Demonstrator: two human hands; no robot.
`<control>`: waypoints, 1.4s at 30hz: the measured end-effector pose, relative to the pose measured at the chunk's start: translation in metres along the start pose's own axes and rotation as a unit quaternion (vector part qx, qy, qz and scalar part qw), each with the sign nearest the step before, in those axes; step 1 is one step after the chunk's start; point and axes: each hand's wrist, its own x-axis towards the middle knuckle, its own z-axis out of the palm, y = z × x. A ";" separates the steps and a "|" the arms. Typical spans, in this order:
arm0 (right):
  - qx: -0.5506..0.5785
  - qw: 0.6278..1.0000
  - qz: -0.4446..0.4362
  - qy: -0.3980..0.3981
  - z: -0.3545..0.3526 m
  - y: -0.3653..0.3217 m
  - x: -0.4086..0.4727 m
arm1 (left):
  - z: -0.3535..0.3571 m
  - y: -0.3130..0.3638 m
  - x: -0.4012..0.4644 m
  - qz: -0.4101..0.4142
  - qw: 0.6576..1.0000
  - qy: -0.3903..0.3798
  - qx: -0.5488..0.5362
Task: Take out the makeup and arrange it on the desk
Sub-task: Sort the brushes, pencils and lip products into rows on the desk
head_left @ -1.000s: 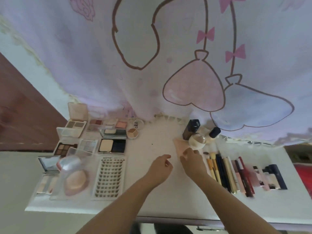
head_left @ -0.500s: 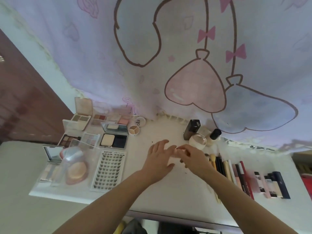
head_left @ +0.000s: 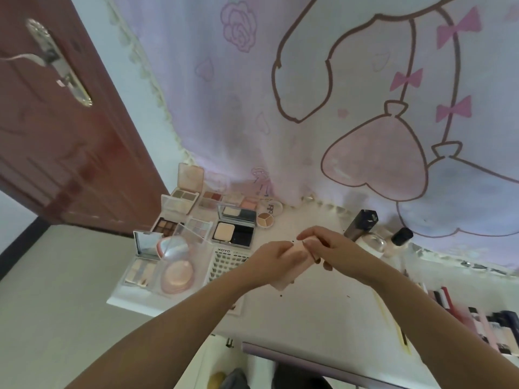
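Both hands meet over the middle of the white desk (head_left: 317, 310) around a pale pink makeup sponge (head_left: 292, 265). My left hand (head_left: 269, 259) grips the sponge from the left. My right hand (head_left: 331, 248) pinches its upper end from the right. Left of the hands lie several open eyeshadow and powder palettes (head_left: 236, 231), a false-lash tray (head_left: 224, 262) and a pink puff in a clear case (head_left: 177, 273).
Foundation bottles (head_left: 362, 223) and a dark-capped bottle (head_left: 398, 240) stand behind the right hand. A row of lipsticks and pencils (head_left: 477, 321) lies at the right edge. A pink printed curtain (head_left: 337, 108) hangs behind; a brown door (head_left: 56, 136) is at the left.
The right hand picked the pink sponge up from near the bottles and brought it to the left hand; both now hold it. The camera view has shifted left and tilted.
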 end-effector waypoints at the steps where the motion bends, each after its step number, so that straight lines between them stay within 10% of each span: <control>1: 0.000 1.000 -0.014 -0.011 -0.002 -0.001 -0.001 | -0.004 -0.001 -0.004 -0.018 0.997 -0.026 -0.068; 8: 0.121 0.991 -0.017 0.058 -0.008 0.023 0.002 | -0.017 -0.022 -0.003 -0.115 0.957 -0.138 -0.227; 18: 0.354 0.904 0.188 0.151 -0.012 0.068 0.074 | 0.003 -0.033 0.090 -0.213 0.934 0.057 -0.282; 34: 0.101 0.951 0.225 0.188 -0.019 0.073 0.159 | 0.024 -0.033 0.171 -0.241 0.948 0.207 0.007; 42: -0.181 0.960 0.036 0.212 -0.105 0.032 0.063 | 0.062 -0.004 0.128 -0.076 0.981 0.176 0.007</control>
